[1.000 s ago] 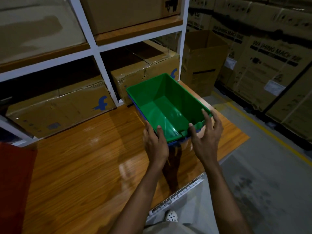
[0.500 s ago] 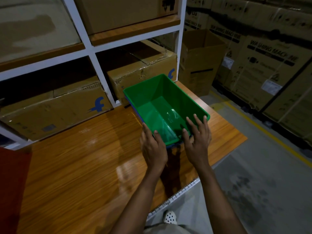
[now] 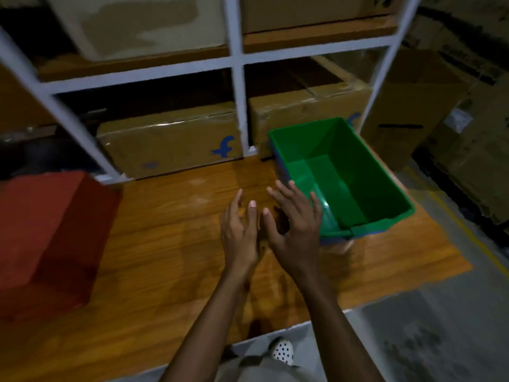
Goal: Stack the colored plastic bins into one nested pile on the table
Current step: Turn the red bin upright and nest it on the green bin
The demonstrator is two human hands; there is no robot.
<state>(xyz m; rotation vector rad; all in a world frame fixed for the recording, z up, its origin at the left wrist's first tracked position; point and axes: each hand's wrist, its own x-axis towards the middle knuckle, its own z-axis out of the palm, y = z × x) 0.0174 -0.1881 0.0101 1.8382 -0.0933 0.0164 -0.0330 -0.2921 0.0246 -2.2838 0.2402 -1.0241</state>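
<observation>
A green bin [image 3: 341, 175] sits nested in a blue bin [image 3: 366, 235] on the right part of the wooden table [image 3: 165, 244]; only a thin blue edge shows under the green rim. A red bin [image 3: 46, 232] stands at the table's left edge, partly cut off by the frame. My left hand [image 3: 242, 230] hovers over the table's middle, fingers spread and empty. My right hand [image 3: 296, 224] is beside it, open, just left of the green bin's near corner and overlapping its rim in view.
A white shelf frame [image 3: 238, 106] stands behind the table, with taped cardboard boxes [image 3: 170, 142] on its lower level. More large cartons [image 3: 413, 106] stand to the right. The table's near edge and grey floor [image 3: 429, 334] lie below; a spotted shoe [image 3: 283, 351] shows there.
Both hands have come off the green bin and moved left over the table. The view has swung left, bringing the red bin further into sight.
</observation>
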